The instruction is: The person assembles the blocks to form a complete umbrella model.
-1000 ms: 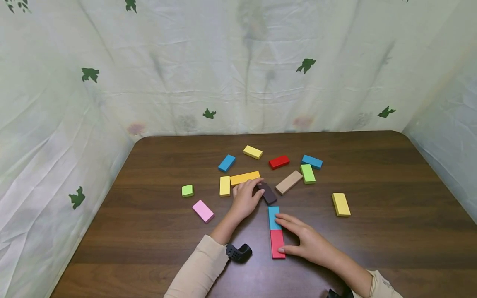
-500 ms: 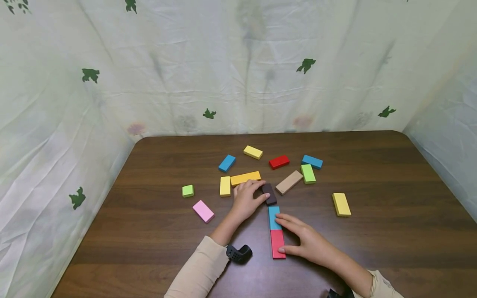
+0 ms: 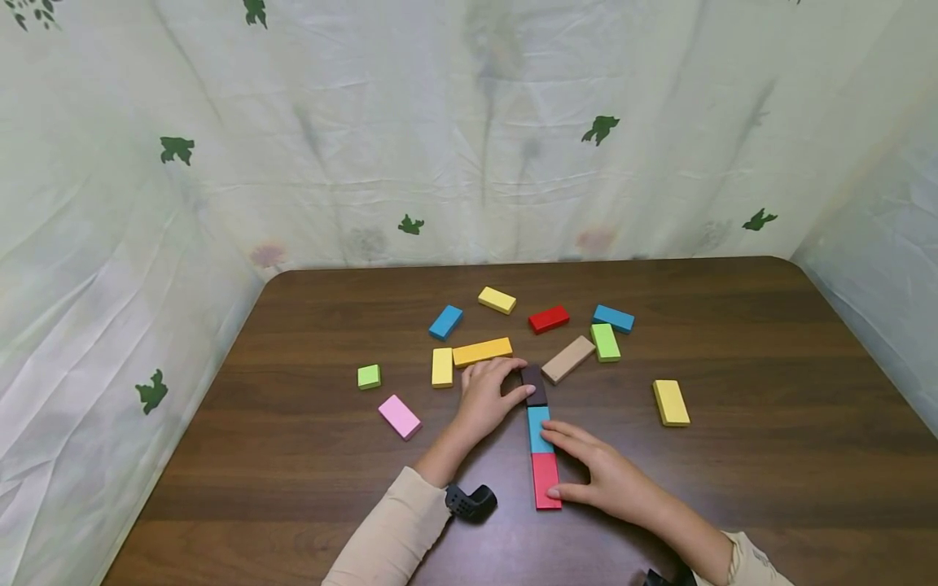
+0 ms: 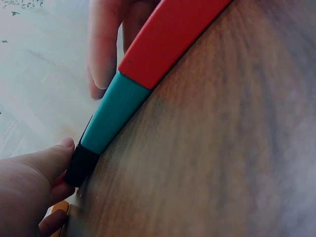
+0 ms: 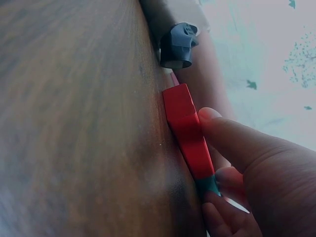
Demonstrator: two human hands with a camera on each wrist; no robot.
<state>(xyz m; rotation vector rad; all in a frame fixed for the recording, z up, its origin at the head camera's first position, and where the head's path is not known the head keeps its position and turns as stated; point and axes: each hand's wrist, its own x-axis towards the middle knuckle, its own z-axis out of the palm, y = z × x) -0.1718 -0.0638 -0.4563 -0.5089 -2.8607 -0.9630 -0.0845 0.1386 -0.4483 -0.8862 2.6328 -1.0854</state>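
Note:
A row of wooden blocks lies in front of me: a dark purple block farthest away, a light blue one in the middle, a red one nearest. My left hand holds the dark block between thumb and fingers, its near end meeting the blue block. At the row's right side is my right hand, thumb on the red block and fingertips at the blue block's edge, the fingers loosely extended. In the left wrist view the three blocks form one straight line.
An orange block and a yellow block lie just beyond my left hand. A tan block is right of the dark one. Pink, green, blue, red and yellow blocks are scattered around the brown table. White curtains surround it.
My left hand has shifted the dark block to the right and turned it straight, so it now lines up with the blue block and meets its far end. The right hand stays put.

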